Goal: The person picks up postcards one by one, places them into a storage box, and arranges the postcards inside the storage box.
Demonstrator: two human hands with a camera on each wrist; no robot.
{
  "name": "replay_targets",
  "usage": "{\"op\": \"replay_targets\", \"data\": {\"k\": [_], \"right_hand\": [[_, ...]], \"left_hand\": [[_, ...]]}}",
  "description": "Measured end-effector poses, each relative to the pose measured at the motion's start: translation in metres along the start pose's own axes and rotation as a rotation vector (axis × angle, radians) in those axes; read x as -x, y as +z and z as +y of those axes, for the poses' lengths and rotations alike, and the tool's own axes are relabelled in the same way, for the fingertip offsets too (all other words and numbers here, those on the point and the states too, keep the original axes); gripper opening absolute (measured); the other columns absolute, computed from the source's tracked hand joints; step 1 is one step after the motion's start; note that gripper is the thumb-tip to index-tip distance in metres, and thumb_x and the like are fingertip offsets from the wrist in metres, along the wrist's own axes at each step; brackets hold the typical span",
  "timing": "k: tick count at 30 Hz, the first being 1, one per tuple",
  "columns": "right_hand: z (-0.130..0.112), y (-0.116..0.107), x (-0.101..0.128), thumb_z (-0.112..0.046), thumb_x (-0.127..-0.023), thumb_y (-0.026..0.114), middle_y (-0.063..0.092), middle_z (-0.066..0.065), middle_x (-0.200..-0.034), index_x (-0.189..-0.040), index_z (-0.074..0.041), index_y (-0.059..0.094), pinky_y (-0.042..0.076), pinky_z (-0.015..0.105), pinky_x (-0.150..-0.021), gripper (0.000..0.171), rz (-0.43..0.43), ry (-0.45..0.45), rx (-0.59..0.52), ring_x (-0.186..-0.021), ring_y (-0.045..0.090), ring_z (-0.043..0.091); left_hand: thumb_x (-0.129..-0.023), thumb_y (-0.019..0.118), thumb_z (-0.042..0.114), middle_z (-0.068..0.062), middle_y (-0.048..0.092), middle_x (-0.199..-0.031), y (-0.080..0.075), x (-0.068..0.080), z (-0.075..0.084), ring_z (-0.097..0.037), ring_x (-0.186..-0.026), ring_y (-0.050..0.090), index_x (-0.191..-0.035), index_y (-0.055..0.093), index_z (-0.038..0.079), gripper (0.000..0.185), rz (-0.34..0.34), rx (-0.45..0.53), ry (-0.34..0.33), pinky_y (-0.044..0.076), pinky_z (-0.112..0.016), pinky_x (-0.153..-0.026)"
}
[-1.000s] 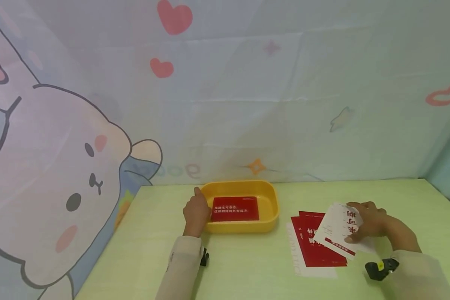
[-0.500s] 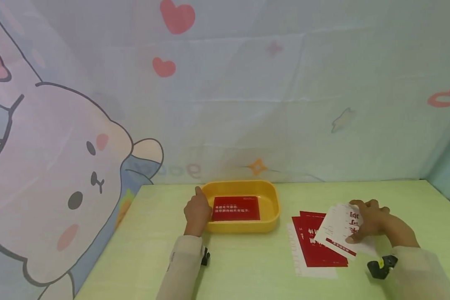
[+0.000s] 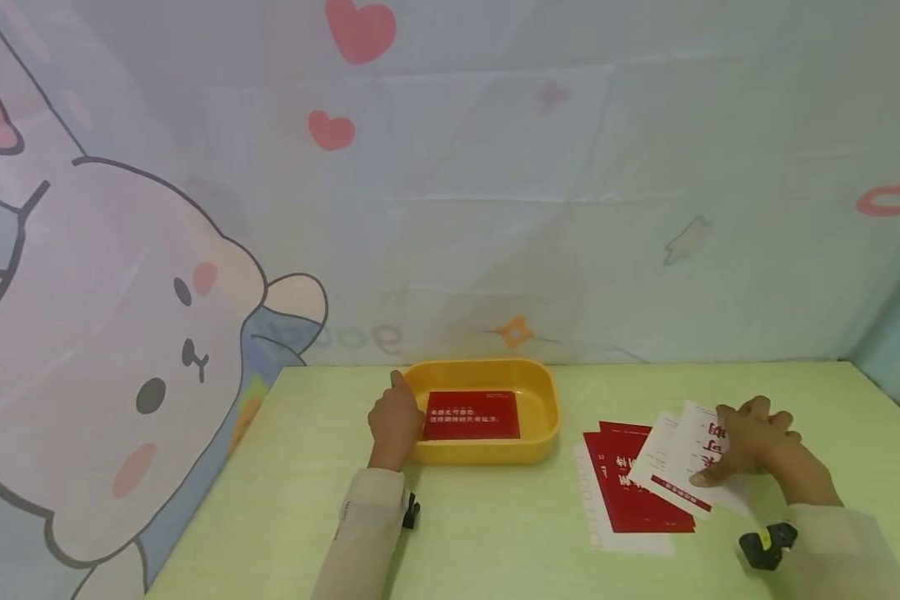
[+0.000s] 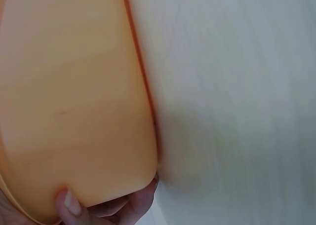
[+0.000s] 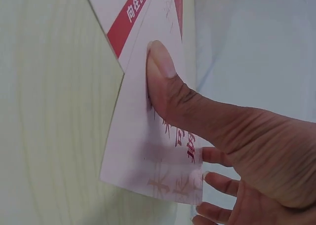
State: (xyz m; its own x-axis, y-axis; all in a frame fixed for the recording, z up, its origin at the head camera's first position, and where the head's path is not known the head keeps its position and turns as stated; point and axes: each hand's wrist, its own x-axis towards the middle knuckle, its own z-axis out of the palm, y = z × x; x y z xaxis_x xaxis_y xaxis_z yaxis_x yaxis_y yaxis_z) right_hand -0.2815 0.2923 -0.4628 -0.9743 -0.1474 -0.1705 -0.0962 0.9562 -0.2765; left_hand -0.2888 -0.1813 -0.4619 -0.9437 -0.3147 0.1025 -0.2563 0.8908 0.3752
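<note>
My left hand grips the left end of a yellow plastic tray; in the left wrist view its thumb and curled fingers meet at the tray's end wall. Inside the tray lies a red card with white lettering. On the right, my right hand holds a white card with red characters between thumb and fingers. In the right wrist view the thumb lies across this card, with the other fingertips at its far edge. Another white card shows beneath, fanned out.
Red cards lie overlapped under the white ones, on top of a pale card. The light green table ends at a printed cloth backdrop with a cartoon animal.
The white card in my right hand has shifted slightly away and to the right, fanning apart from the one below. My right fingers moved with it. The left hand and tray stay in place.
</note>
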Motion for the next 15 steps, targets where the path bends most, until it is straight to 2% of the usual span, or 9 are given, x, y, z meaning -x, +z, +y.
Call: {"op": "replay_targets", "data": {"k": [6, 10, 15], "right_hand": [[0.002, 0.006, 0.008, -0.066, -0.044, 0.089, 0.015, 0.048, -0.129, -0.137, 0.015, 0.032, 0.025, 0.080, -0.085, 0.136, 0.089, -0.002, -0.038, -0.109, 0.017, 0.072], [0.002, 0.004, 0.009, -0.068, -0.049, 0.087, 0.023, 0.049, -0.123, -0.135, 0.017, 0.031, 0.026, 0.078, -0.084, 0.134, 0.121, -0.015, -0.016, -0.104, 0.019, 0.071], [0.003, -0.004, 0.013, -0.065, -0.057, 0.085, 0.035, 0.049, -0.113, -0.133, 0.018, 0.033, 0.029, 0.077, -0.082, 0.124, 0.121, 0.006, 0.006, -0.100, 0.023, 0.069]], "left_hand": [[-0.087, 0.070, 0.012, -0.017, 0.066, -0.079, 0.002, 0.001, 0.001, -0.030, -0.061, 0.065, -0.122, 0.044, 0.000, 0.045, -0.010, -0.017, -0.006, 0.056, -0.042, -0.056], [-0.087, 0.069, 0.012, -0.017, 0.066, -0.080, 0.000, 0.001, 0.001, -0.029, -0.059, 0.063, -0.123, 0.044, -0.001, 0.046, -0.013, -0.010, -0.006, 0.055, -0.042, -0.055], [-0.088, 0.068, 0.012, -0.017, 0.066, -0.082, -0.002, 0.000, 0.002, -0.029, -0.060, 0.063, -0.123, 0.043, -0.001, 0.045, -0.022, -0.011, -0.011, 0.055, -0.041, -0.056]]}}
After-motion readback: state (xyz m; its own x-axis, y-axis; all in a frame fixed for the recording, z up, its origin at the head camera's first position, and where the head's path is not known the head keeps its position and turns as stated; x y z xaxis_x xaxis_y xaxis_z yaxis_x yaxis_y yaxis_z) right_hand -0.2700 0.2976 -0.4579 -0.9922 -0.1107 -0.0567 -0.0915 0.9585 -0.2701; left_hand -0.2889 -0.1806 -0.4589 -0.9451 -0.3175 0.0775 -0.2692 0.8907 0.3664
